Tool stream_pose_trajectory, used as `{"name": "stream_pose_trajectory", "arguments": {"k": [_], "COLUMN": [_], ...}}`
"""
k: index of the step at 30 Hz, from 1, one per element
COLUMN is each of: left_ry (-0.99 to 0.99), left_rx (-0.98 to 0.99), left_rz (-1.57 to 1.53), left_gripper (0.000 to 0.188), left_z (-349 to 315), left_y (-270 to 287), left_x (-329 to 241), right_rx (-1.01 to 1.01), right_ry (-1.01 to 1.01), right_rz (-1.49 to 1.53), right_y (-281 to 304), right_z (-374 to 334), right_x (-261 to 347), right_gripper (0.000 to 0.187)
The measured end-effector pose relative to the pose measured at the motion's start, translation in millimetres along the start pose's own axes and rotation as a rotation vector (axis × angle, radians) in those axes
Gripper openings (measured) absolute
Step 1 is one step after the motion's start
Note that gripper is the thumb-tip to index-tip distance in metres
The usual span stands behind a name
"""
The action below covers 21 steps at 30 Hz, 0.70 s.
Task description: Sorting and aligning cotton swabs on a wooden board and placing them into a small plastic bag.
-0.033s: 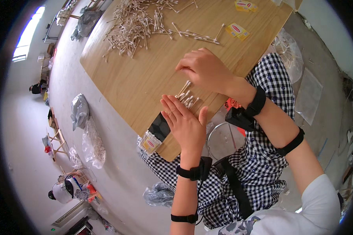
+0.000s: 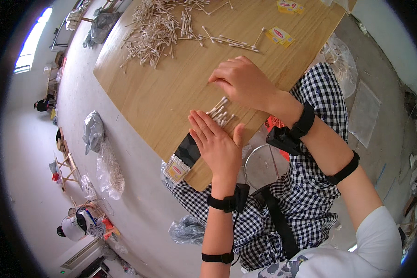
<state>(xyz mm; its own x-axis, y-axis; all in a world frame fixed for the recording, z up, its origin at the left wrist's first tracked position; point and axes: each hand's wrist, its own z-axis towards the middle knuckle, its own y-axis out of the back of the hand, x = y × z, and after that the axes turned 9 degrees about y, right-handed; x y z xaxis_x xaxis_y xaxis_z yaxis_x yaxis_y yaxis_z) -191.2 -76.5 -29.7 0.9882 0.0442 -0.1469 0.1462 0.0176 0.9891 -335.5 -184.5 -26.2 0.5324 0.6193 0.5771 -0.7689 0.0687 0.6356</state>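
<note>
My left hand [image 2: 215, 143] lies flat, palm down, with its fingers stretched, over one end of a small group of cotton swabs [image 2: 223, 113] near the table's edge. White tips of these swabs stick out past its fingers. Just beyond them is my right hand [image 2: 243, 83], its fingers curled in and the thumb tucked beneath. Whatever the right fingers may hold is hidden. Next to my left hand sits a black hexagon-patterned pad [image 2: 188, 150], and beside that, at the table corner, a pack of cotton swabs [image 2: 176, 169] with a yellow and white label.
A large heap of loose cotton swabs [image 2: 155, 34] covers the far left of the wooden table [image 2: 143, 102]. Yellow and white cards [image 2: 281, 35] lie at the far right. Clear plastic bags [image 2: 340, 60] stand on the floor to the right; grey bags [image 2: 94, 132] lie to the left.
My left hand has shifted very slightly to the left and away from me, and the swab tips beside it have moved a little. My right hand stays nearly still.
</note>
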Motion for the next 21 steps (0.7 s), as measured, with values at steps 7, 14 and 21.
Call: {"name": "stream_pose_trajectory", "arguments": {"k": [7, 14, 21], "left_ry": [-0.068, -0.092, -0.117], "left_rx": [-0.045, -0.067, 0.028], "left_rz": [0.028, 0.026, 0.051], "left_gripper": [0.095, 0.094, 0.096], "left_z": [50, 12, -9], "left_y": [2, -3, 10], "left_x": [16, 2, -5], "right_rx": [-0.016, -0.08, -0.14], "right_ry": [0.002, -0.021, -0.153], "right_rz": [-0.034, 0.03, 0.058], "right_y": [-3, -6, -8], "right_z": [-7, -7, -20], "right_x": [-6, 3, 4], "right_gripper": [0.016, 0.019, 0.014]}}
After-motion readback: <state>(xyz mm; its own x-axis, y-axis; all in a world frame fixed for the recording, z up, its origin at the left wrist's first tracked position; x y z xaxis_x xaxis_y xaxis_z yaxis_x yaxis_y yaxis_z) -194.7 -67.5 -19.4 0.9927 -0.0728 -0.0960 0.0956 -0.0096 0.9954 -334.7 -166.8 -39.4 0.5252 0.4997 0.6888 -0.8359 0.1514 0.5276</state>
